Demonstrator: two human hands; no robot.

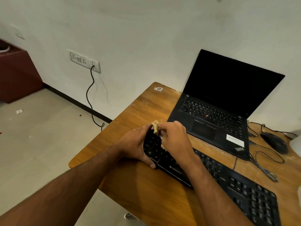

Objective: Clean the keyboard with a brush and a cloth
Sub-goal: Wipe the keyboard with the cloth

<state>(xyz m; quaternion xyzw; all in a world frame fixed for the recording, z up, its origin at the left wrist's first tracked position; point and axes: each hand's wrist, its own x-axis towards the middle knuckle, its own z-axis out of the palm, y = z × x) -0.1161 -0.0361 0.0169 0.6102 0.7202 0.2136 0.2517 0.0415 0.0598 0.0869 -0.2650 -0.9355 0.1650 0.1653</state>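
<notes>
A black keyboard (236, 181) lies diagonally on the wooden table (138, 111). My left hand (135, 144) grips the keyboard's left end, thumb under its near edge. My right hand (175, 137) holds a pale yellowish cloth (155, 127) bunched in its fingers and presses it on the keys at the upper left corner. Most of the cloth is hidden inside the hand. No brush shows in this view.
An open black laptop (219, 111) stands behind the keyboard. A black mouse (275, 142) and tangled cables (263, 167) lie at the right. A wall socket (84, 61) with a black cord hangs left of the table, above the tiled floor.
</notes>
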